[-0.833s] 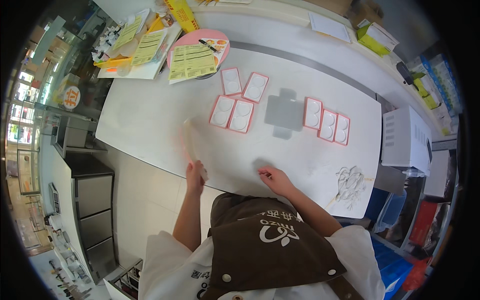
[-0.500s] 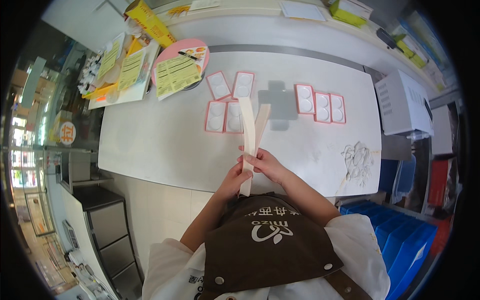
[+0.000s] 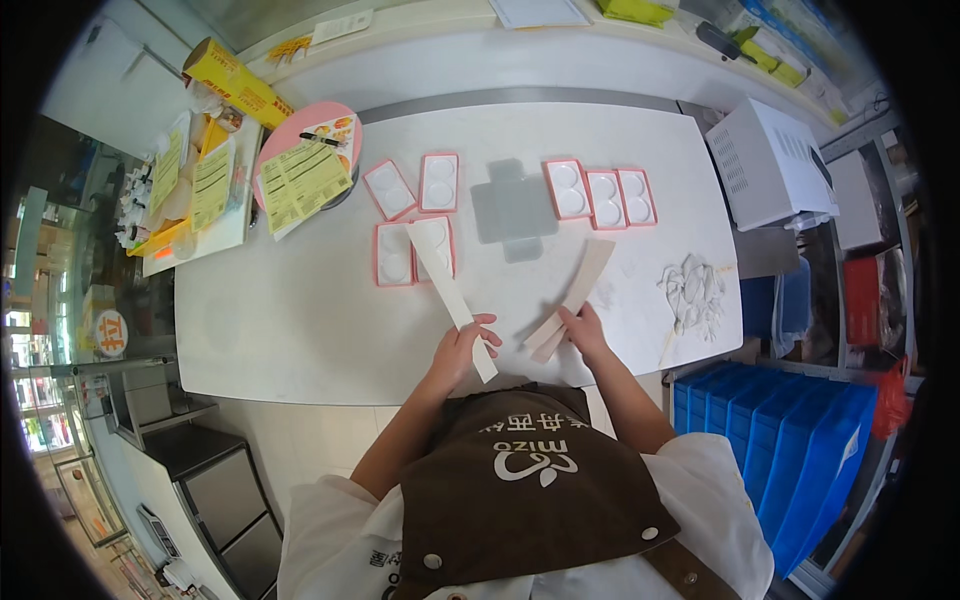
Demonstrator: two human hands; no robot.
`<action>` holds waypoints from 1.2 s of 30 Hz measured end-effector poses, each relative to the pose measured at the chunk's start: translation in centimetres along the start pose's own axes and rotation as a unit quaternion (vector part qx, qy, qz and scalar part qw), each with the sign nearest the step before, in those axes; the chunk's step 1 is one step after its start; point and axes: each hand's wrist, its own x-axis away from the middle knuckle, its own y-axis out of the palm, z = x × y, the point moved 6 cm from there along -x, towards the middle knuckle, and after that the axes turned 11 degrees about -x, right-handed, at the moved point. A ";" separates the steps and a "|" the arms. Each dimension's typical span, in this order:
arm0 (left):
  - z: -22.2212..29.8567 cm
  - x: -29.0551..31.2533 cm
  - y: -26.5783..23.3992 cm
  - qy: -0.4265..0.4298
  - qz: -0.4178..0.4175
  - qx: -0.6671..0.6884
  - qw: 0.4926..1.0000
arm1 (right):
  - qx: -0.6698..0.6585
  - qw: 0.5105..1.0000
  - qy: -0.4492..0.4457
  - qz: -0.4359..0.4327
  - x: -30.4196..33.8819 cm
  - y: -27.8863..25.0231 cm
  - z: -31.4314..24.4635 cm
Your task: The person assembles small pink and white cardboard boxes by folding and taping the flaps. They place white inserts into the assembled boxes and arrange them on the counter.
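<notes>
Holding a long white card strip [image 3: 450, 290] in closed fingers, the left hand [image 3: 462, 345] grips it near its lower end, so that the strip slants up and to the left, its far end lying over a pink-rimmed tray [image 3: 437, 247]; the right hand [image 3: 583, 328] pinches the lower part of a second, beige strip [image 3: 572, 298], which slants up and to the right across the white table [image 3: 300, 310]; both strips sit near the table's front edge, their lower ends a little apart; whether the left strip rests on the surface or is lifted clear, I cannot tell. Further back, four pink-rimmed trays with white hollows cluster on the left, and a row of three more trays [image 3: 602, 195] lies on the right; between the two groups rests a flat grey cut-out sheet [image 3: 512, 210]; a crumpled clear wrapper [image 3: 692, 292] lies near the right edge, well apart from the right hand; a round pink stand [image 3: 285, 150] with yellow printed sheets on it stands at the table's back left corner; a white box [image 3: 775, 165] sits beyond the right edge, with blue crates [image 3: 790, 430] below it.
</notes>
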 end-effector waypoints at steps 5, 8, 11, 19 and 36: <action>1.3 -0.3 -1.5 0.052 -0.037 0.137 0.989 | 0.260 0.898 -0.348 0.069 2.6 0.6 -5.0; 4.2 0.4 -0.9 0.019 0.011 0.260 0.965 | 0.245 0.918 -0.279 -0.138 7.3 6.4 -10.6; 5.1 -0.1 -0.4 0.041 -0.037 0.361 0.931 | 0.207 0.900 -0.243 -0.297 12.0 12.3 -14.9; 6.4 0.0 -5.9 0.105 0.162 0.235 0.953 | 0.128 0.881 -0.267 -0.370 13.8 14.7 -19.2; 16.8 7.6 -5.2 0.208 0.127 -0.093 0.965 | -0.039 0.945 -0.158 -0.285 13.1 13.7 -20.1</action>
